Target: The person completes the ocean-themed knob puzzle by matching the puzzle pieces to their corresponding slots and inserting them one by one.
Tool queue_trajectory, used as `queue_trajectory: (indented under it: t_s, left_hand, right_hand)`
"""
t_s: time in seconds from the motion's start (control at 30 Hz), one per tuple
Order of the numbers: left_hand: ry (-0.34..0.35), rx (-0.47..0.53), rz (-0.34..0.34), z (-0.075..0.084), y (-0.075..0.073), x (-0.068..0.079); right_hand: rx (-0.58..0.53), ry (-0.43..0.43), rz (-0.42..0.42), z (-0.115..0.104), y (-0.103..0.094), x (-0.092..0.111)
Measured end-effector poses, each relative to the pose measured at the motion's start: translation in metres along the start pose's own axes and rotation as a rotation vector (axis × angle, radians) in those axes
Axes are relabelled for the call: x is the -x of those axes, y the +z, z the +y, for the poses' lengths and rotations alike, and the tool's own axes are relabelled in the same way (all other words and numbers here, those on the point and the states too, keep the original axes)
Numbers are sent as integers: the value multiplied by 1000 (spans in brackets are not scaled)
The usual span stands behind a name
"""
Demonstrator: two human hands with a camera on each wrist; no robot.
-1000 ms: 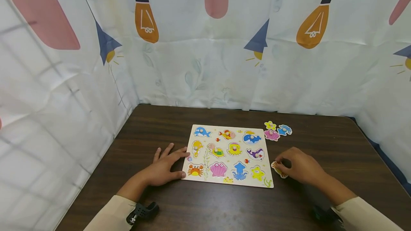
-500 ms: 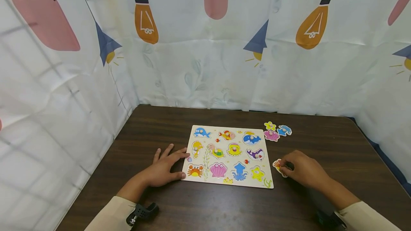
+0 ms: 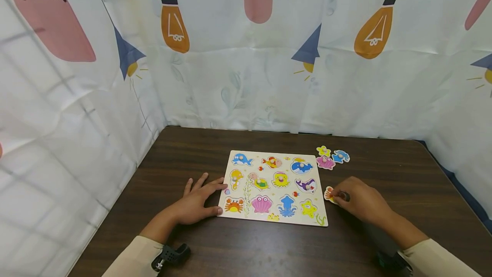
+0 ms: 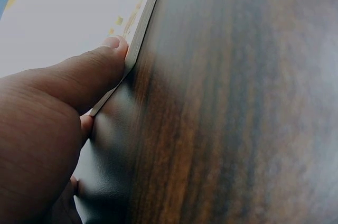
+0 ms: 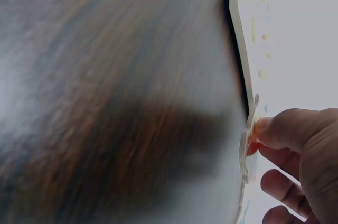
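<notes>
1. Right hand: thumb and fingertips pinched a small, flat, orange-and-white piece with a scalloped outline, partly hidden by the fingers; it was just beside the middle of the board's right edge, contact with that edge being impossible to tell
2. Left hand: fingers were spread wide with nothing in their grasp; the thumb rested at the board's near left corner and the forefinger touched its left edge
3. Pale, rectangular wooden board with colourful sea animals: it lay flat between the hands on the dark brown, wood-grained table, well apart from the far edge
4. Loose pieces: a yellow flower-shaped piece, a pink shell-shaped piece and an irregular blue piece lay clustered just beside the board's far right corner
</notes>
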State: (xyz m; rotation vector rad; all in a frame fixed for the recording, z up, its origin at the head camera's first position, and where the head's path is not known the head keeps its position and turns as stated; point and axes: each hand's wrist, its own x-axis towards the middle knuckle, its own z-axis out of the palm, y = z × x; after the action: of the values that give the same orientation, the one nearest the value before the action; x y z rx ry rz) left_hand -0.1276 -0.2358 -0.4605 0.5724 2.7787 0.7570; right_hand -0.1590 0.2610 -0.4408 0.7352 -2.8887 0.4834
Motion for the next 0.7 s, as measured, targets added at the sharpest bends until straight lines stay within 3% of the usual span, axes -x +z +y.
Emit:
queue_trajectory:
  t_s: [0.7]
  left_hand:
    - [4, -2, 0, -1, 0, -1]
  right_hand:
    - [-57, -124, -17, -33, 12, -22]
